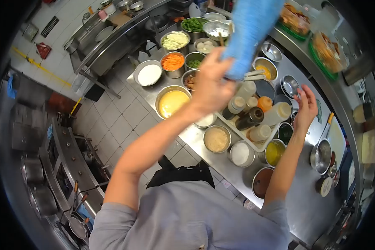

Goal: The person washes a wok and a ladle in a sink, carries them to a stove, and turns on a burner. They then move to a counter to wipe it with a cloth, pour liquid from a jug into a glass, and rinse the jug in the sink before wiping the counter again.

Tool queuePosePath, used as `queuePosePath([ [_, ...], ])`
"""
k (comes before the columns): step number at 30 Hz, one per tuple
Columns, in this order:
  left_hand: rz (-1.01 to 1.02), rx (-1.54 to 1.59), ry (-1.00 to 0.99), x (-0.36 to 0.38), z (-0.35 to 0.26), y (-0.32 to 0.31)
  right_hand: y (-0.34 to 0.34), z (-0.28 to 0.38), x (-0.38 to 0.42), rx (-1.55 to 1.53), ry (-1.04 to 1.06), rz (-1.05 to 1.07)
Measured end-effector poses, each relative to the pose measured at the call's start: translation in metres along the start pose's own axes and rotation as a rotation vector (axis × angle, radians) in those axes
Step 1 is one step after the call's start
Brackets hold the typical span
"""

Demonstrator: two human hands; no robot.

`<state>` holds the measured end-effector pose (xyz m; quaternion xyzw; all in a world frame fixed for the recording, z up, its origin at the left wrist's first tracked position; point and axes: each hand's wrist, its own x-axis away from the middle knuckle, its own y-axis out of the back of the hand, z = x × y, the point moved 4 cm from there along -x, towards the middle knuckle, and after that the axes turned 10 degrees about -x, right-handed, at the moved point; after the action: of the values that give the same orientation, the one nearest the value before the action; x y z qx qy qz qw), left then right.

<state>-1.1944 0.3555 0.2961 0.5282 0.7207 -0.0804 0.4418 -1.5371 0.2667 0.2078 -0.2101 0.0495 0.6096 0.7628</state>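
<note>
My left hand (pixel 214 85) is raised over the middle of the steel counter, its fingers closed on the lower end of a blue cloth (pixel 254 37). The cloth stretches up toward the camera and out of the top of the view, somewhat blurred, covering part of the counter. On the right, my right hand (pixel 306 104) is held above the counter, fingers apart and lightly bent, with nothing in them. Close to it are small metal bowls (pixel 289 85). Between the two hands stands a white basket (pixel 260 146) of squeeze bottles (pixel 277 112), one of them dark (pixel 249 118).
Around the basket stand containers of yellow liquid (pixel 173 104), shredded carrot (pixel 173 61), white powder (pixel 241 153) and brown sauce (pixel 263 182). A small pan (pixel 321 156) lies at the right. Green-based trays (pixel 327 54) sit on the shelf. The stove (pixel 71 158) is at lower left.
</note>
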Motion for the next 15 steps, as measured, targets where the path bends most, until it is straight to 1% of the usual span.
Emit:
queuePosePath([
  [1, -0.044, 0.055, -0.037, 0.004, -0.006, -0.014, -0.039, 0.021, 0.022, -0.044, -0.013, 0.116],
  [2, -0.041, 0.06, -0.021, 0.008, -0.011, -0.027, -0.08, 0.044, 0.041, -0.159, -0.023, 0.182],
  [3, -0.049, 0.14, -0.031, 0.012, -0.017, -0.037, -0.12, 0.066, 0.059, -0.272, -0.033, 0.247],
  [4, -0.039, 0.195, -0.012, 0.013, -0.021, -0.039, -0.145, 0.076, 0.069, -0.383, -0.047, 0.313],
  [5, -0.05, 0.196, -0.024, 0.014, -0.019, -0.04, -0.158, 0.073, 0.07, -0.321, -0.035, 0.358],
  [7, -0.089, 0.27, -0.001, 0.018, -0.018, -0.018, -0.181, 0.06, 0.06, -0.201, -0.007, 0.448],
  [8, -0.036, 0.272, -0.005, 0.026, -0.012, -0.003, -0.172, 0.038, 0.045, -0.094, 0.001, 0.471],
  [9, 0.016, 0.271, -0.011, 0.04, -0.001, 0.016, -0.151, 0.017, 0.03, -0.095, 0.027, 0.565],
  [10, 0.065, 0.265, -0.02, 0.057, 0.012, 0.037, -0.146, 0.002, 0.024, -0.075, 0.002, 0.512],
  [12, 0.133, 0.139, -0.032, 0.112, 0.045, 0.084, -0.145, -0.017, 0.038, -0.054, -0.079, 0.37],
  [13, 0.209, 0.139, 0.039, 0.143, 0.064, 0.116, -0.151, -0.024, 0.052, -0.046, -0.115, 0.313],
  [15, 0.262, 0.081, 0.316, 0.224, 0.115, 0.173, -0.179, -0.028, 0.09, -0.038, -0.166, 0.234],
])
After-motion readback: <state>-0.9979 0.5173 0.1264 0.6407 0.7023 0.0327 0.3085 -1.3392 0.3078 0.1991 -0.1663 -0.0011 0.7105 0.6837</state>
